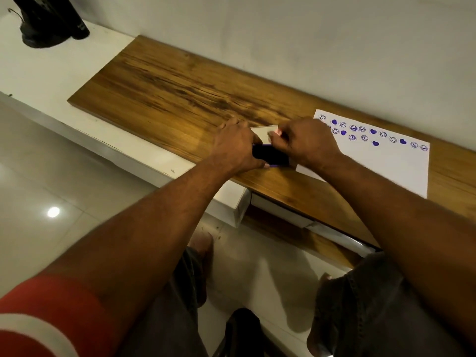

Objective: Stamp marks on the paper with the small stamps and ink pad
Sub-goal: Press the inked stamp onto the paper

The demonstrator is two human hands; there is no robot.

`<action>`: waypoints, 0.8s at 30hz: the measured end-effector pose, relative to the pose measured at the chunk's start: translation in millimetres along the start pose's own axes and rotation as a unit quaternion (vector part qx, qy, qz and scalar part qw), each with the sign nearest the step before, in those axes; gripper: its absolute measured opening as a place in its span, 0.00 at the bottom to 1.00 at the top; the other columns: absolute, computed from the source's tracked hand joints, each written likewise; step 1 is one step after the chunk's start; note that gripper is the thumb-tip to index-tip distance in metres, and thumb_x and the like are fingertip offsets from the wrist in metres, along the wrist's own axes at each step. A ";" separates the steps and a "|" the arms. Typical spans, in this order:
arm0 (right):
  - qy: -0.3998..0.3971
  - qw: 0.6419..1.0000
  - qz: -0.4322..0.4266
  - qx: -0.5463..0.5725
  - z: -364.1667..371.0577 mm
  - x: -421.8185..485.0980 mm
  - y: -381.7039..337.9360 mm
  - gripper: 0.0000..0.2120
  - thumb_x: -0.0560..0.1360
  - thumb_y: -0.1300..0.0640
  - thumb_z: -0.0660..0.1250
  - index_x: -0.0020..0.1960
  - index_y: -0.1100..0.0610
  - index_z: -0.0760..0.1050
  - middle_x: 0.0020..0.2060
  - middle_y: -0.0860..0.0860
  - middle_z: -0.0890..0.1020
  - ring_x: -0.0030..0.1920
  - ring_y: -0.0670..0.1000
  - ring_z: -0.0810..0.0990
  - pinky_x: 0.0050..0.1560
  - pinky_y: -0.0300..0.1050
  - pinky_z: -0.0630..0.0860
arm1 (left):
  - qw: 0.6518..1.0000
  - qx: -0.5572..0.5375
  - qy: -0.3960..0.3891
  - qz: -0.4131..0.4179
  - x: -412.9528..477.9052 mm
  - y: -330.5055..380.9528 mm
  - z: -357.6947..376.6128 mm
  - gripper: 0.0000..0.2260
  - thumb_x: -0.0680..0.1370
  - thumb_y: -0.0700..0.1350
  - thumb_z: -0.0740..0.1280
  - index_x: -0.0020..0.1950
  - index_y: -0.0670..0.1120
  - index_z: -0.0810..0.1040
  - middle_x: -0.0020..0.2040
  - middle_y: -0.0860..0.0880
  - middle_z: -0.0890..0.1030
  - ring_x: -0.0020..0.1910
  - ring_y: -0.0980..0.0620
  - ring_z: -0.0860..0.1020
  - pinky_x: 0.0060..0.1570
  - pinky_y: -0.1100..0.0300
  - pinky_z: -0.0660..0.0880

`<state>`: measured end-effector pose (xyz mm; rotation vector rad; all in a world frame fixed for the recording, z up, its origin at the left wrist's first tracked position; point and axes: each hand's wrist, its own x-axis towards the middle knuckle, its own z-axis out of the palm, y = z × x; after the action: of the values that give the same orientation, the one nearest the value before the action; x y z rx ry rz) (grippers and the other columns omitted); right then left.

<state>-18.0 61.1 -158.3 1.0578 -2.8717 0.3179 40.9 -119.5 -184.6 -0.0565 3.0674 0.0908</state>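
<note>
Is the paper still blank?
No. The paper already carries rows of purple marks, hearts and round faces, along its far edge.

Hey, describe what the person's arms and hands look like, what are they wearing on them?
Both forearms are bare, and neither the left hand nor the right hand wears a glove. No watch, ring or bracelet shows. The left arm has a short red sleeve with a white band near its edge. The right arm's upper part is out of frame, so any sleeve there cannot be seen.
</note>
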 end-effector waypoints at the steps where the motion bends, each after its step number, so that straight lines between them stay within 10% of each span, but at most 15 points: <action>1: 0.085 0.996 -0.012 0.008 -13.9 6.5 -3.7 0.21 0.82 0.40 0.59 0.42 0.54 0.78 0.32 0.51 0.77 0.35 0.55 0.77 0.33 0.45 0.66 | 1.000 -0.006 -0.001 -0.001 -0.9 0.3 0.9 0.32 0.67 0.75 0.71 0.65 0.60 0.83 0.57 0.49 0.78 0.63 0.46 0.72 0.60 0.48 0.69; 4: 0.294 0.955 -0.025 -0.004 -44.2 19.8 -12.3 0.22 0.83 0.38 0.58 0.40 0.52 0.74 0.30 0.48 0.75 0.32 0.50 0.72 0.31 0.44 0.66 | 1.000 -0.023 -0.012 -0.008 -2.5 -0.1 1.5 0.32 0.67 0.75 0.72 0.66 0.60 0.82 0.60 0.49 0.79 0.65 0.45 0.72 0.63 0.47 0.69; 10: -0.114 0.989 0.044 -0.082 33.9 -15.9 -6.0 0.21 0.84 0.42 0.58 0.61 0.57 0.79 0.51 0.58 0.84 0.48 0.58 0.82 0.45 0.47 0.74 | 0.998 -0.056 -0.016 -0.024 -3.8 0.0 -1.1 0.32 0.65 0.74 0.74 0.65 0.60 0.83 0.61 0.49 0.79 0.65 0.46 0.72 0.62 0.48 0.70; 24: -0.094 0.991 0.038 -0.084 42.6 -14.3 1.6 0.23 0.84 0.39 0.57 0.61 0.57 0.78 0.50 0.57 0.84 0.44 0.55 0.82 0.42 0.45 0.72 | 0.999 -0.020 -0.019 -0.032 -3.1 9.9 -12.8 0.32 0.65 0.73 0.75 0.65 0.59 0.84 0.61 0.49 0.80 0.66 0.45 0.72 0.63 0.49 0.70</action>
<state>-7.7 62.2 -202.0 0.9984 -3.0423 -0.0221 42.6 -110.2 -171.1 -0.1528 3.0226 0.1478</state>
